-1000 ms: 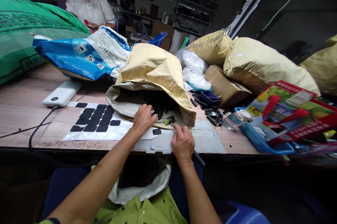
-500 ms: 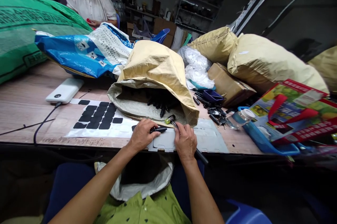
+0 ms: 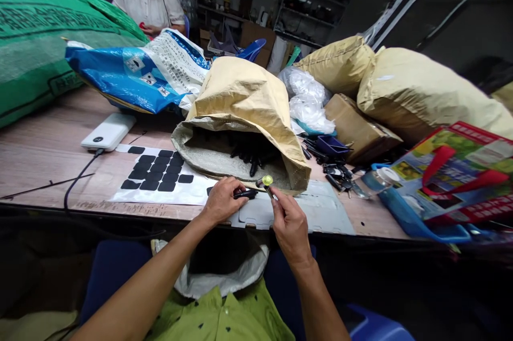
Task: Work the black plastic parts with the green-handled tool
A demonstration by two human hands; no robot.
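Between the fingers of my left hand (image 3: 220,199) is a slim black piece (image 3: 247,193), held low over a grey board (image 3: 324,204) at the table's front edge. My right hand (image 3: 292,223) grips a small hammer (image 3: 266,180). Its yellow-green face is raised and turned up, just past the black piece's tip, and most of its handle is hidden. Right behind both hands gapes a tan sack (image 3: 244,87) with several black pieces (image 3: 253,162) inside its mouth. A white sheet with rounded black stickers (image 3: 154,172) lies to the left.
A white power bank (image 3: 108,131) with a cable sits at left, by a blue-white bag (image 3: 128,76) and a green sack (image 3: 48,47). To the right are loose black parts (image 3: 339,175), a jar (image 3: 374,180) and a blue basket (image 3: 420,223). A person (image 3: 148,1) sits behind.
My right hand has tilted the hammer so that its yellow-green face turns up, and the handle end no longer shows. My left hand keeps the black piece. The view has shifted slightly.
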